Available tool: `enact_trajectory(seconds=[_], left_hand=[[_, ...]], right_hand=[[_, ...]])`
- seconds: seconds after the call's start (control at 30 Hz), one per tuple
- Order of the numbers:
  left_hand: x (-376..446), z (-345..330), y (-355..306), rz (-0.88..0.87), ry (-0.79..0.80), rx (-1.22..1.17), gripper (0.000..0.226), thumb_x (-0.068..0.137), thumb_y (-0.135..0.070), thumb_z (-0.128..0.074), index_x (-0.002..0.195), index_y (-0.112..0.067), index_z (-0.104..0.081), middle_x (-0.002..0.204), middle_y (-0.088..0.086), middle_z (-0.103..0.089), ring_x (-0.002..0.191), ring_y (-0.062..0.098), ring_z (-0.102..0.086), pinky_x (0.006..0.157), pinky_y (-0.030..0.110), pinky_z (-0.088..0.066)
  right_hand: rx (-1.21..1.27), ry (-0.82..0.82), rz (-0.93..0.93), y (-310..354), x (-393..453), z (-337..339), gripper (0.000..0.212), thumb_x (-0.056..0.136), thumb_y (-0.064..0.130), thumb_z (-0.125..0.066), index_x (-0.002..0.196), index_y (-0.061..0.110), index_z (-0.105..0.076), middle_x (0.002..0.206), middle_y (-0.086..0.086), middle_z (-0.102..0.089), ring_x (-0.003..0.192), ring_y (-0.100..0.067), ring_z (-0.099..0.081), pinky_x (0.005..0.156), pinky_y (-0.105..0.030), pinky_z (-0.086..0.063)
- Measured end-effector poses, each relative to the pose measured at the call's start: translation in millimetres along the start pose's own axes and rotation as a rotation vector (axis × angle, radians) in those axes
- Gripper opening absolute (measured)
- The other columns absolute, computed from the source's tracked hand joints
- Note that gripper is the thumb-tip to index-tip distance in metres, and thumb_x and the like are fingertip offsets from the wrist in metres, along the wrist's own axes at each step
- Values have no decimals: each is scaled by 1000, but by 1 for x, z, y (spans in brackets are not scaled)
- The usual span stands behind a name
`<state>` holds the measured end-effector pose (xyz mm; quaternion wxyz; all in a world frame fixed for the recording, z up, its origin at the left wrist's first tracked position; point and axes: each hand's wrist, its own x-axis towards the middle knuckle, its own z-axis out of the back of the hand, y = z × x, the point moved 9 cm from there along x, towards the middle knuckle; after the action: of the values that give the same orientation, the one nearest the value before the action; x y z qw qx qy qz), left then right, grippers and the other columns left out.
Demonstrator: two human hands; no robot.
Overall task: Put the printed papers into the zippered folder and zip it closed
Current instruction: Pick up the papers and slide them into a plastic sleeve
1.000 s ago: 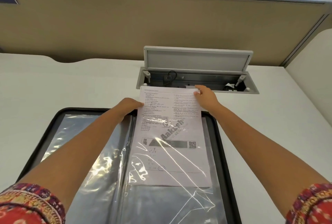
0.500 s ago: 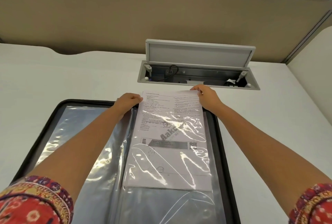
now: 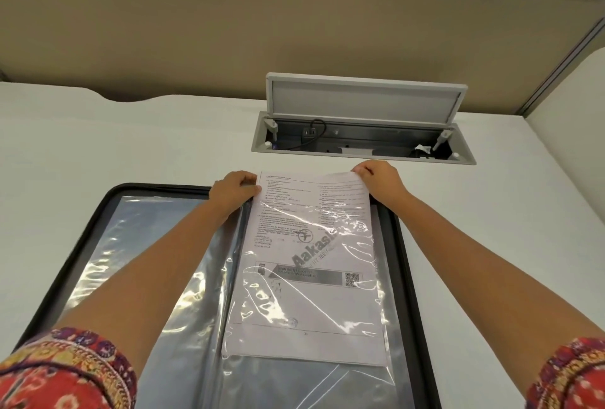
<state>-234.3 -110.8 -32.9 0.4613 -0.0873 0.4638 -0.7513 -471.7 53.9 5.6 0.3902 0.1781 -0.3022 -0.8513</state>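
A black zippered folder (image 3: 406,264) lies open on the white desk, with clear plastic sleeves on both halves. The printed papers (image 3: 311,264) sit mostly inside the right-hand clear sleeve; their top edge sticks out past the sleeve's far end. My left hand (image 3: 234,190) pinches the papers' top left corner at the sleeve mouth. My right hand (image 3: 376,181) grips the top right corner. The folder's near edge is out of frame.
An open cable box (image 3: 360,143) with its lid raised is set into the desk just beyond the papers. A tan partition (image 3: 294,31) stands behind the desk. The white desk surface (image 3: 114,146) extends to the left and right.
The papers have slid toward me, deeper into the right sleeve; less of the sheet sticks out at the far end. Both hands came back with them.
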Motion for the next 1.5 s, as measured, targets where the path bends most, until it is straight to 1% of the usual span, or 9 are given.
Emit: enact_trajectory(seconds=[0.13, 0.3, 0.53, 0.7, 0.83, 1.03, 1.2, 1.4, 1.5], left_hand=[[-2, 4, -3, -48, -49, -4, 47, 88, -20, -58, 133, -23, -44, 129, 3, -56, 124, 24, -46, 112, 46, -27], [-1, 3, -3, -67, -46, 16, 45, 88, -22, -58, 132, -25, -46, 129, 4, -56, 123, 25, -46, 112, 46, -27], [1, 4, 0, -67, -57, 8, 47, 88, -15, -57, 133, -20, -44, 129, 4, -56, 124, 26, -45, 112, 46, -26], [0, 3, 1, -72, -51, -31, 45, 91, -11, -51, 134, -17, -41, 129, 7, -56, 125, 27, -46, 112, 47, -26], [2, 4, 3, -61, -54, -90, 44, 95, -8, -42, 137, -15, -35, 129, 8, -56, 126, 26, -45, 114, 46, -22], [4, 4, 8, -33, -67, -154, 44, 98, -15, -34, 142, -15, -25, 130, 6, -57, 130, 26, -39, 116, 45, -17], [6, 5, 9, -20, -82, -152, 44, 99, -17, -32, 142, -17, -26, 131, 2, -57, 133, 28, -34, 115, 43, -20], [7, 4, 10, -34, -93, -145, 44, 98, -16, -34, 142, -16, -26, 130, 3, -57, 131, 26, -37, 116, 43, -19], [7, 4, 9, -41, -94, -130, 45, 98, -16, -36, 142, -16, -26, 130, 3, -58, 129, 26, -40, 116, 43, -20]], right_hand=[[-31, 47, 22, 1, -3, -4, 28, 97, 20, -41, 104, 5, -64, 108, -12, -64, 88, -15, -53, 76, -25, -40], [-72, 63, 22, 1, -6, -6, 28, 98, 22, -39, 104, 6, -62, 107, -12, -63, 88, -17, -54, 77, -25, -40], [-209, 6, 127, 18, -2, -5, 32, 98, 16, -37, 122, 17, -58, 128, -8, -57, 112, -27, -55, 94, -37, -43], [-570, 129, 180, 32, 5, -37, 36, 97, 18, -38, 130, 28, -49, 129, -4, -56, 118, -27, -49, 102, -50, -25], [-597, 160, 211, 45, 7, -55, 43, 93, 9, -43, 131, 30, -46, 132, -4, -54, 124, -27, -44, 110, -54, -9], [-515, 135, 253, 56, -1, -57, 36, 91, 6, -48, 117, 29, -55, 119, -2, -59, 113, -23, -51, 107, -51, -15], [-475, 175, 280, 55, -15, -55, 32, 94, 8, -42, 112, 30, -59, 111, 2, -66, 102, -21, -55, 90, -39, -22], [-447, 287, 280, 54, -27, -58, 36, 95, 15, -35, 105, 32, -65, 112, 6, -61, 104, -18, -50, 85, -36, -18], [-505, 305, 291, 58, -32, -60, 38, 94, 16, -33, 104, 31, -66, 118, 4, -58, 107, -19, -46, 90, -39, -20]])
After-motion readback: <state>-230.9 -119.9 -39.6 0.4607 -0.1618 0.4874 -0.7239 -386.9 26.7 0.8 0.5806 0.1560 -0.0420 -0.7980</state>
